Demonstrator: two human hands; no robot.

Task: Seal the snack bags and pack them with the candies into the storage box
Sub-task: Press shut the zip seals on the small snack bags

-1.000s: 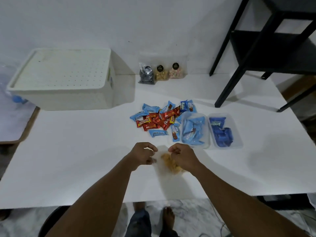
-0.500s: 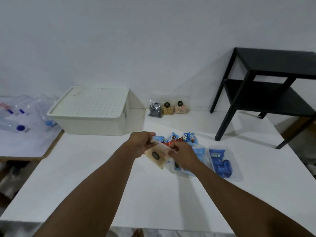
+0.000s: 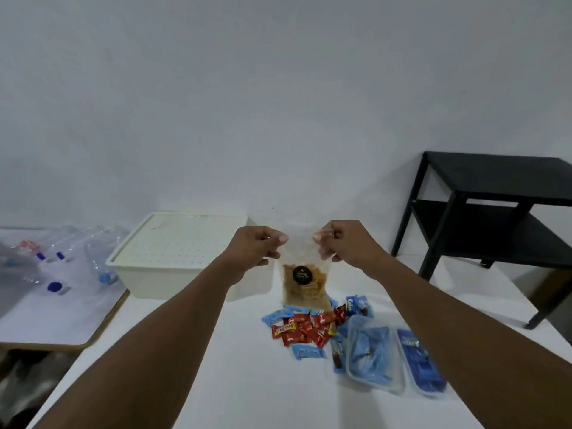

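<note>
Two bare forearms reach forward from the bottom edge, and between them, low and to the right, lie two clear tubs [image 3: 373, 354] of blue-wrapped candies on the white table [image 3: 247, 382]. Just beyond the tubs, below the hands, a loose heap of red and blue candies [image 3: 305, 329] is spread on the table. Above that heap hangs the clear snack bag [image 3: 305, 281], upright, its lower half filled with tan sticks behind a round black label. The left hand [image 3: 257, 250] pinches the bag's top left corner and the right hand [image 3: 343, 243] pinches the top right corner, fingers closed on the plastic. Behind the left hand sits the white storage box [image 3: 173, 258], lid on. Far right of the hands stands a black side table [image 3: 492, 205].
</note>
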